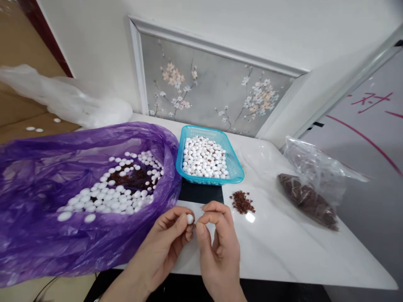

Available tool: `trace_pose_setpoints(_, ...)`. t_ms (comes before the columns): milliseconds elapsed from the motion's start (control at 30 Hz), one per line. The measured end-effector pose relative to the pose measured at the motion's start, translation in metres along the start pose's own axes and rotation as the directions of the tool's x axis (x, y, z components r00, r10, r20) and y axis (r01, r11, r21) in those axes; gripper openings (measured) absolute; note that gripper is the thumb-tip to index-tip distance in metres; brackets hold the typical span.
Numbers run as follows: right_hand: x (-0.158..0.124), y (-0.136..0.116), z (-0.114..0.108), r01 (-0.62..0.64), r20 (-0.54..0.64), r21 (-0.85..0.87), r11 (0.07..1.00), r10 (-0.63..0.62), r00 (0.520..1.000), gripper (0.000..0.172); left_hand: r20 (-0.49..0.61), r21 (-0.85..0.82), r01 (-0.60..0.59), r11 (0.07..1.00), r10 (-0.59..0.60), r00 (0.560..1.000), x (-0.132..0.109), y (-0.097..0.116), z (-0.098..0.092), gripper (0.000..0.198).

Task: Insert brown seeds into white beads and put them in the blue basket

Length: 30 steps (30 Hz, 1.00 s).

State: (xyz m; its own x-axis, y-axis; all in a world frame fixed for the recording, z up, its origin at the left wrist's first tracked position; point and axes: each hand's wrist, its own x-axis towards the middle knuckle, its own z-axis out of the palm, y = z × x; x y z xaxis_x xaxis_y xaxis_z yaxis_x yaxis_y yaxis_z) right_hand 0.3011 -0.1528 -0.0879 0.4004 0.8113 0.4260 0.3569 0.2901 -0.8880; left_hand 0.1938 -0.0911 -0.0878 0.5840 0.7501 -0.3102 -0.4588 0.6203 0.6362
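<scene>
Between the thumb and fingers of my left hand [170, 235] is a small white ball [189, 219]. My right hand [218, 243] is pinched close beside it, thumb against forefinger; whatever it grips is too small or hidden to name. Beyond my hands stands a blue plastic basket [235, 165] full of white balls [204, 157], with reddish-brown bits among them. A little heap of reddish-brown star-shaped pieces [242, 202] lies on the table to the right of the basket's front. On the left spreads an open purple plastic bag [91, 239] holding many white balls [107, 197] and brown pieces [129, 178].
A clear bag of brown pieces [308, 201] lies on the white table [283, 247] at right. Clear plastic [103, 109] is bunched at back left, near cardboard [19, 100] with several loose balls. A wall with a flowered panel [214, 84] rises behind; a whiteboard [371, 138] stands right.
</scene>
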Motion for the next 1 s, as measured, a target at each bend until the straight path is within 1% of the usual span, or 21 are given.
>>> trace_pose_setpoints(167,0.0015,-0.0029,-0.001,0.005,0.004,-0.07,0.998,-0.005,1.0,0.011,-0.011,0.019,-0.019,1.0,0.019,1.0,-0.0024,-0.0001,0.0004,0.013)
trace_pose_setpoints(333,0.0015,-0.0006,0.0001,0.009,0.006,-0.088,0.996,-0.008,1.0,0.011,-0.014,0.051,-0.021,0.998,0.022,1.0,-0.0023,-0.0004,0.001,0.013)
trace_pose_setpoints(467,0.001,-0.0012,0.0008,0.022,0.008,-0.108,0.994,-0.021,1.0,0.009,-0.044,0.064,-0.016,0.998,0.018,0.999,-0.0017,-0.0009,0.0008,0.012)
trace_pose_setpoints(600,0.0011,-0.0013,0.0014,0.026,0.006,-0.136,0.99,-0.025,1.0,0.008,-0.075,0.089,-0.033,0.995,0.04,0.996,-0.0008,-0.0019,-0.0002,0.013)
trace_pose_setpoints(800,0.0042,-0.0028,-0.0001,-0.001,0.024,-0.167,0.986,0.005,1.0,0.01,-0.125,0.161,-0.07,0.985,0.091,0.988,0.0005,-0.0023,0.0019,0.017)
trace_pose_setpoints(1000,0.0037,-0.0063,-0.0003,-0.04,0.04,-0.162,0.986,0.047,0.998,0.009,-0.114,0.199,-0.104,0.974,0.128,0.985,-0.002,-0.002,0.0046,0.017)
